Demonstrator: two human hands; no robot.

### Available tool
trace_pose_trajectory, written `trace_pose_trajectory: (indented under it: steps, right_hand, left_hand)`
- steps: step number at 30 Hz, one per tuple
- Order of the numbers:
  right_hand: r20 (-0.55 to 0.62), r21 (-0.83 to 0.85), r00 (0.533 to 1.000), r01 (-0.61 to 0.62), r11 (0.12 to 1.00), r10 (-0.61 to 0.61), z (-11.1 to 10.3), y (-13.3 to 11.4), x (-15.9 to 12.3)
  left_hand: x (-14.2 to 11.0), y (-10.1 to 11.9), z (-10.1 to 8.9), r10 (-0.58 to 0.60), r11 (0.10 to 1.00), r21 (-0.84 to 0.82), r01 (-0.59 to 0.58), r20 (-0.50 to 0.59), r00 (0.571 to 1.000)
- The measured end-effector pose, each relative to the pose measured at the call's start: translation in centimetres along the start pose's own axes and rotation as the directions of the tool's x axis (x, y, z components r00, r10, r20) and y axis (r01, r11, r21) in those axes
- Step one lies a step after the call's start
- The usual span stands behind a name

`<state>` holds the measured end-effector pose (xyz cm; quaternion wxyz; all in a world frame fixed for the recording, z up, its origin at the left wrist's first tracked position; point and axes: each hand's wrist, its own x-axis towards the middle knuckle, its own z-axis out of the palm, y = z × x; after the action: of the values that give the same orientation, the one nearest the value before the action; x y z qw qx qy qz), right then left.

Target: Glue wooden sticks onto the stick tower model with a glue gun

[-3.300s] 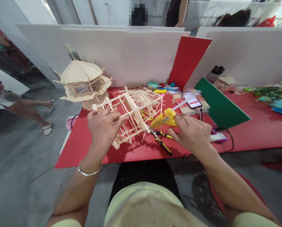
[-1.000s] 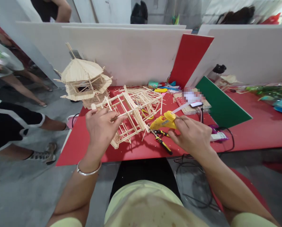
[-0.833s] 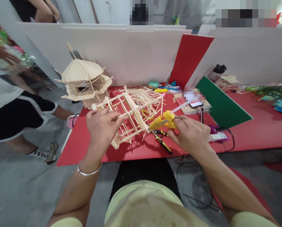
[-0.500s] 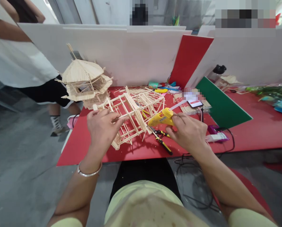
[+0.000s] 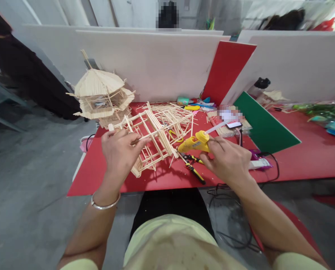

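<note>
My left hand (image 5: 121, 152) is closed on the upper left part of a frame built of thin wooden sticks (image 5: 153, 137), which is tilted above the red table. In my right hand (image 5: 229, 155) is a yellow hot glue gun (image 5: 194, 143), a pale glue stick jutting from its back. Its nozzle points left, close to the frame's right end; whether they touch I cannot tell. Below the gun lie black-and-yellow pliers (image 5: 195, 173). Behind the frame is a pile of loose sticks (image 5: 173, 111).
A stick-built pavilion model (image 5: 100, 95) with a pointed roof stands at the back left. White boards (image 5: 167, 67) rise behind the red table (image 5: 96, 178). A green board (image 5: 265, 122) leans on the right. Black cables (image 5: 229, 210) hang below the table edge. A dark-clothed person (image 5: 24, 71) is at the far left.
The glue gun and my right hand have shifted slightly right and down. My left hand still grips the frame. At the left, a person in white is out of view and a dark-clothed person appears.
</note>
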<state>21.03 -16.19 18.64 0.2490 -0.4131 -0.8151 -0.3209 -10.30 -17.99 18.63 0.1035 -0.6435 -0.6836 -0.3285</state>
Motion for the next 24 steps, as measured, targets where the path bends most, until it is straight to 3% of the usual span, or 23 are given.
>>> trace_pose_trajectory:
  steps: [13,19,24]
  right_hand:
    - [-0.026,0.003,0.999,-0.034,0.999,0.034,-0.9,0.2,-0.9]
    - [-0.041,0.116,0.958,-0.278,0.954,0.284,-0.7,0.0,-0.5]
    - [0.024,0.406,0.865,-0.466,0.786,0.501,-1.3,-0.1,0.7]
  left_hand:
    - [0.4,-0.3,-0.5,-0.041,0.999,-0.032,0.042,0.024,0.999]
    - [0.6,-2.1,-0.4,-0.2,0.938,-0.271,0.217,0.089,0.976]
    - [-0.1,-3.5,0.1,-0.378,0.766,-0.529,0.365,0.09,0.922]
